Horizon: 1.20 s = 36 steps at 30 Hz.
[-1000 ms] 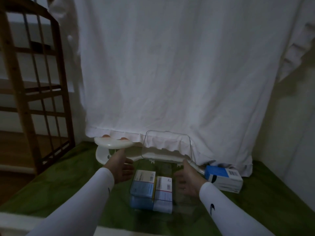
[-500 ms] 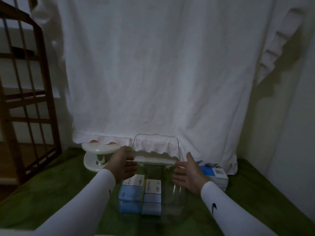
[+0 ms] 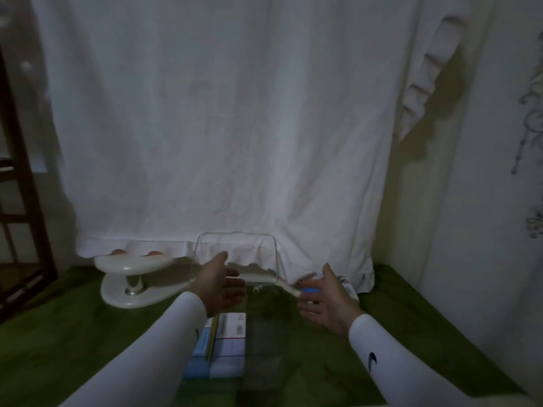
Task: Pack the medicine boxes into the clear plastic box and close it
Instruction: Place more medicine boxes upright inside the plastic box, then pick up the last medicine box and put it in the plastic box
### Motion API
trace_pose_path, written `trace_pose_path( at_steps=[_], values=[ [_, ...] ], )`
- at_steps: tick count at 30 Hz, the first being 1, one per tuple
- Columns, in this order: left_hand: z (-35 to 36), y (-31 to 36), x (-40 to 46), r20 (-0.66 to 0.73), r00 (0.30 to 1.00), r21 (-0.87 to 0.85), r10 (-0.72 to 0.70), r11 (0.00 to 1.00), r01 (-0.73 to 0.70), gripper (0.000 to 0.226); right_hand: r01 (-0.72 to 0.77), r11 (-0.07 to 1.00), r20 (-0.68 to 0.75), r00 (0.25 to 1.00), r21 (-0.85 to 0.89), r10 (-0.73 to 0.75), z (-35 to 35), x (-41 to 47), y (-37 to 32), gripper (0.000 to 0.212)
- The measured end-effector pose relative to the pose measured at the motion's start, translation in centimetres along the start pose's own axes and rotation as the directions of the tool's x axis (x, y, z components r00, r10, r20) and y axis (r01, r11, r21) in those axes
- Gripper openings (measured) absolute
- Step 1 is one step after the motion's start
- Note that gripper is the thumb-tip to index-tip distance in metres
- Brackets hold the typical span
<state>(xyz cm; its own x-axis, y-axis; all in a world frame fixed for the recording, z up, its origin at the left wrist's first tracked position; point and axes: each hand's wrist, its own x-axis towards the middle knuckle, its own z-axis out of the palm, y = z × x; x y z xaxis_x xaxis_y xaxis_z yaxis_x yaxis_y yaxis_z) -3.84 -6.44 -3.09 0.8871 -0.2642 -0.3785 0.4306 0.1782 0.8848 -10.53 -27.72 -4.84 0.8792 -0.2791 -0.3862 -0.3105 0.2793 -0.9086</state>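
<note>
A clear plastic box (image 3: 264, 348) stands on the green cloth in front of me with its hinged lid (image 3: 238, 254) raised upright at the back. Inside its left half sit medicine boxes (image 3: 229, 345), blue and white, side by side. My left hand (image 3: 220, 283) reaches toward the lid's left side with fingers spread, holding nothing. My right hand (image 3: 326, 298) is open to the right of the lid, palm inward. A blue and white medicine box (image 3: 308, 290) on the cloth shows only as a small patch behind my right hand.
A white two-tier stand (image 3: 132, 277) sits at the back left on the green cloth (image 3: 73, 333). A white sheet (image 3: 220, 127) hangs behind everything. A dark wooden frame (image 3: 17, 171) stands at the far left; a pale wall (image 3: 484, 201) closes the right.
Both hands have risen from beside the clear box toward the upright lid. The view shifted left, and the outside medicine box is now mostly hidden behind my right hand.
</note>
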Motion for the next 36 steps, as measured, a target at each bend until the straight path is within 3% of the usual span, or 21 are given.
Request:
trace_pose_path(
  at_steps=[12,18,29,36],
  values=[
    [6.9,-1.8,2.0,0.073,0.995,0.059,-0.067,0.996,0.062,0.060,0.012,1.000,-0.133,0.991,0.000,-0.012,-6.6,-0.7,-0.6,0.070],
    [8.9,-2.7,2.6,0.095,0.992,0.100,-0.088,0.992,0.078,0.063,-0.009,1.000,-0.170,0.985,0.013,0.012,-8.3,-0.9,-0.5,0.078],
    [12.1,-3.5,4.4,0.079,0.991,0.130,-0.110,0.987,0.099,0.073,0.045,0.999,-0.265,0.963,0.012,-0.040,-10.8,1.2,-0.6,0.071],
    [13.6,-4.1,5.8,0.039,0.991,0.112,-0.130,0.986,0.125,0.075,-0.007,1.000,-0.306,0.952,0.023,0.013,-11.3,3.0,-0.3,0.071]
  ],
)
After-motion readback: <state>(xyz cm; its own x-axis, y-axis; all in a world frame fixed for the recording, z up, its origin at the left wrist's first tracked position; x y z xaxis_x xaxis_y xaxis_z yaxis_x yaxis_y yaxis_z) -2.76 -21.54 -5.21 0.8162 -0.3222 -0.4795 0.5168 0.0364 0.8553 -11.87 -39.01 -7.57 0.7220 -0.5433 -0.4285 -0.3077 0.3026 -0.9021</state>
